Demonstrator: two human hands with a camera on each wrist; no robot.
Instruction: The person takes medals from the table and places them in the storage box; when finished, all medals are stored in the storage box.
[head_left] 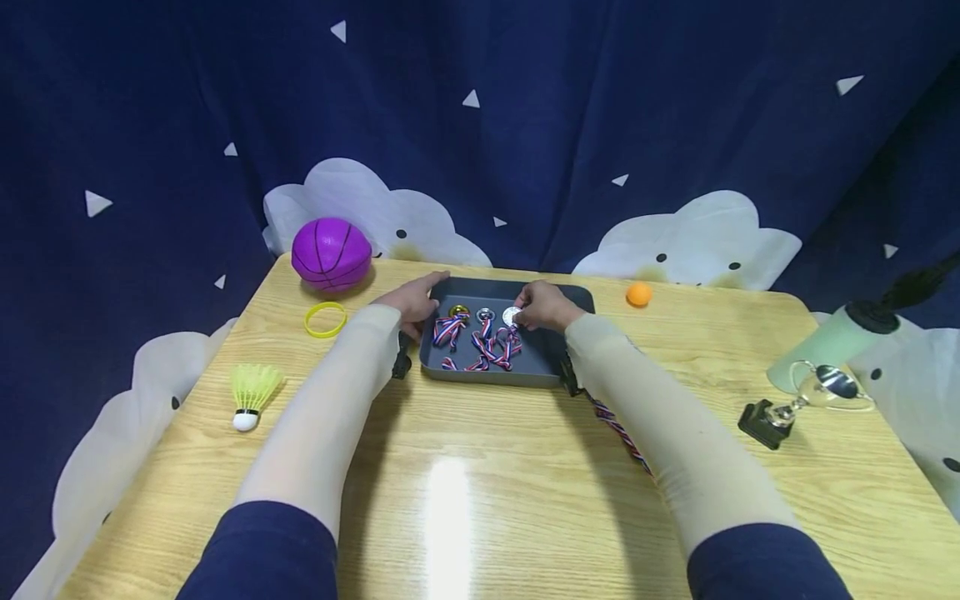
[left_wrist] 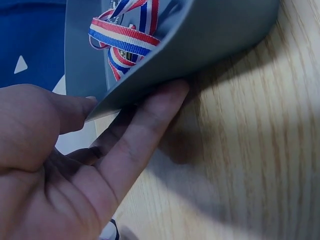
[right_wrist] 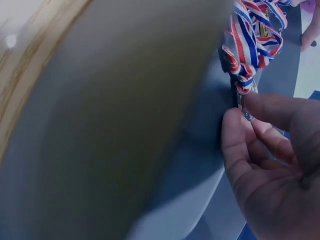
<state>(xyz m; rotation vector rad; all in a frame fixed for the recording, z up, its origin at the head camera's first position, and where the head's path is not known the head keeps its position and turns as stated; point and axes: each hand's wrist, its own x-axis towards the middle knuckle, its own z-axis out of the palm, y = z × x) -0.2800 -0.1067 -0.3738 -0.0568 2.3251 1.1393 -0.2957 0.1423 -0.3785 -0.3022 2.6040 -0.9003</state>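
Observation:
A dark grey tray (head_left: 491, 377) lies at the back of the table with several medals' striped ribbons inside. My left hand (head_left: 411, 302) grips its left wall; in the left wrist view the thumb is at the rim and the fingers are against the outside. Over the tray's right half, my right hand (head_left: 547, 307) pinches a silver medal (head_left: 511, 317) between thumb and fingers, its red, white and blue ribbon (right_wrist: 245, 45) trailing off. To its left lie another silver medal (head_left: 485, 315) and a gold medal (head_left: 459, 311).
A purple ball (head_left: 332, 254), a yellow wristband (head_left: 325, 320) and a shuttlecock (head_left: 253, 392) are on the left. On the right are an orange ball (head_left: 639, 294), a trophy (head_left: 772, 421) and a pale green bottle (head_left: 817, 350). Another striped ribbon (head_left: 618, 429) lies by my right forearm.

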